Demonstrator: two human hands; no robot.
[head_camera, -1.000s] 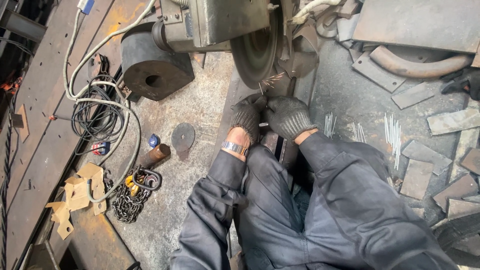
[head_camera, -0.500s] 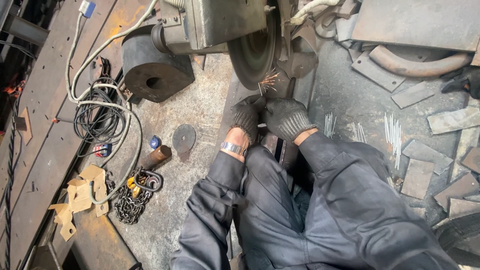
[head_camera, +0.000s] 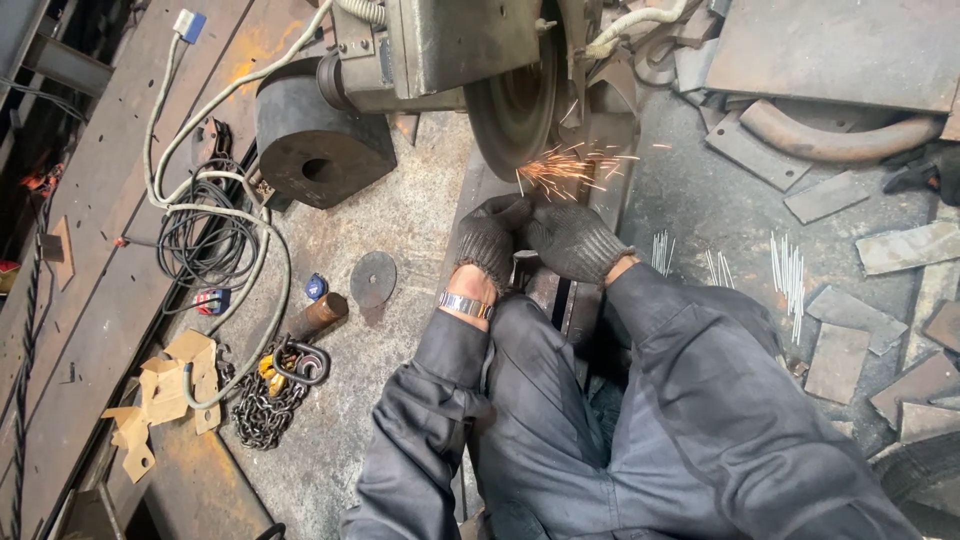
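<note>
At the far left edge of the metal floor (head_camera: 420, 230) lie torn cardboard pieces (head_camera: 165, 395) and a coil of grey cable (head_camera: 205, 235). Just right of them a chain (head_camera: 265, 405) rests beside a short brown cylinder (head_camera: 318, 315), and a flat round disc (head_camera: 373, 279) lies alone with bare floor around it. Near the top edge stands a heavy black block (head_camera: 320, 145). In the middle, the left hand (head_camera: 487, 240), gloved, and the right hand (head_camera: 572, 240), gloved, are pressed together, fingers curled around a small workpiece I cannot see clearly, held at the rim of the grinding wheel (head_camera: 515, 105). Sparks (head_camera: 565, 165) fly there. To the right lie thin rods (head_camera: 785, 275) and many steel offcuts (head_camera: 835, 360), leaving little free space.
</note>
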